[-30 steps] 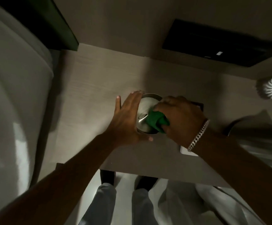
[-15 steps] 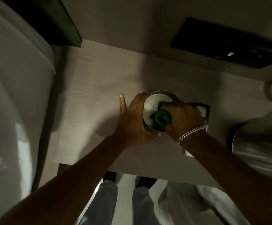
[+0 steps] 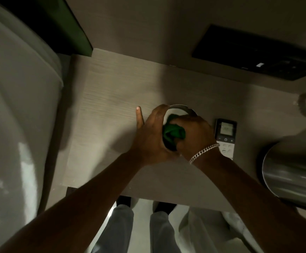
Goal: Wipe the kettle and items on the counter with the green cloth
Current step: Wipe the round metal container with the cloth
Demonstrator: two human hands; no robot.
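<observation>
1. The kettle point(image 3: 177, 111) stands upright on the wooden surface point(image 3: 112, 99), near the middle. Its long axis points up toward the camera, so only its round top rim shows.
2. The left hand point(image 3: 152, 136) is curved around the left side of the kettle and grips it, with one finger stretched forward over the surface.
3. The right hand point(image 3: 194, 132) is closed on the bunched green cloth point(image 3: 173, 135) and presses it onto the top of the kettle. A chain bracelet point(image 3: 203, 152) is on this wrist.
4. A remote point(image 3: 226, 137) with a small screen lies flat just right of the right hand, its long axis going away from the person.
5. A steel bin point(image 3: 291, 174) is at the right edge, well apart from the kettle.
6. Compared with half a second ago, the cloth covers more of the kettle top, and the remote is more visible.
</observation>
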